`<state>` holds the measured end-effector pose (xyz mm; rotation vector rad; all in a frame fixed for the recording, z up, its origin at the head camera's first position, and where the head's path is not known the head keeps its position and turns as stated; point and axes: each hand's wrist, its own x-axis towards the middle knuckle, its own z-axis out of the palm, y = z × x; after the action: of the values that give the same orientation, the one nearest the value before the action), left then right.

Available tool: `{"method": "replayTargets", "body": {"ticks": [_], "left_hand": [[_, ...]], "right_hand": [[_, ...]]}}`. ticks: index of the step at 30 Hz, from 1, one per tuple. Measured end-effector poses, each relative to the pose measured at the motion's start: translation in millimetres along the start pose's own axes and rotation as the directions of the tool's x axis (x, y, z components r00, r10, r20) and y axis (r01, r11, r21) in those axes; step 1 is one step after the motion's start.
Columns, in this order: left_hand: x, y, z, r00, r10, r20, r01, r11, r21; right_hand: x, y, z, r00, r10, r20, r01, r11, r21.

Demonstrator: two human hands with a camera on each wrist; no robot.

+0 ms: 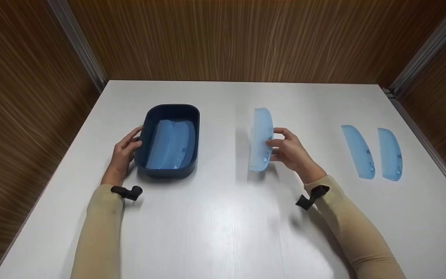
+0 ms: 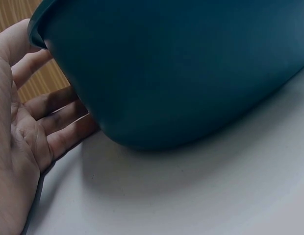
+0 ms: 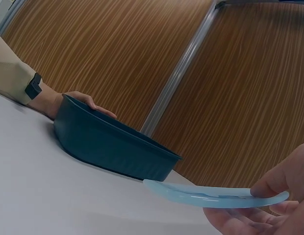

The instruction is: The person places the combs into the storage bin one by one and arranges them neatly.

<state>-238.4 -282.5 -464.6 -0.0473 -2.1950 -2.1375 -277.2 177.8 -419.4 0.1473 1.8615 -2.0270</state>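
Note:
Thumb on top and fingers beneath, my right hand (image 1: 290, 153) pinches a light-blue half-moon comb (image 1: 261, 139). In the right wrist view the comb (image 3: 215, 197) appears nearly edge-on, above the table. My left hand (image 1: 122, 155) rests against the left outer side of a dark blue bin (image 1: 197, 155); in the left wrist view its fingers (image 2: 63, 117) lie fairly straight against the wall. Inside the bin, similar blue combs (image 1: 168, 145) lie side by side, partly overlapping; any beneath them are hidden.
Two more blue combs, one (image 1: 358, 151) beside the other (image 1: 390, 155), lie on the right of the white table (image 1: 215, 224). Wood-grain panels (image 1: 246, 42) stand behind the table and at both sides. Each wrist wears a black camera mount (image 1: 127, 192).

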Motion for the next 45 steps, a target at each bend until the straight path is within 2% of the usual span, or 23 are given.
{"method": "replayTargets", "body": {"ticks": [9, 17, 25, 34, 45], "left_hand": [[10.2, -18.0, -7.9, 1.0, -0.004, -0.018, 0.004, 1.0, -0.009], [11.4, -21.6, -9.6, 1.0, 0.02, -0.017, -0.021, 0.999, -0.028], [9.5, -18.3, -8.6, 1.0, 0.01, -0.015, -0.01, 0.999, -0.038], [0.1, 1.6, -0.1, 1.0, 0.004, -0.005, -0.004, 1.0, -0.015], [0.4, -0.7, -1.5, 1.0, -0.008, -0.008, 0.008, 1.0, -0.006]], "right_hand": [[4, 4, 14, 1.0, 0.008, 0.007, -0.008, 1.0, 0.006], [8, 7, 33, 1.0, 0.013, 0.011, -0.013, 1.0, 0.001], [10, 9, 49, 0.999, 0.014, 0.036, -0.015, 1.0, 0.028], [15, 10, 65, 0.998, 0.016, 0.056, -0.019, 0.999, 0.043], [21, 4, 89, 0.996, 0.004, 0.087, -0.013, 0.994, 0.106]]}}
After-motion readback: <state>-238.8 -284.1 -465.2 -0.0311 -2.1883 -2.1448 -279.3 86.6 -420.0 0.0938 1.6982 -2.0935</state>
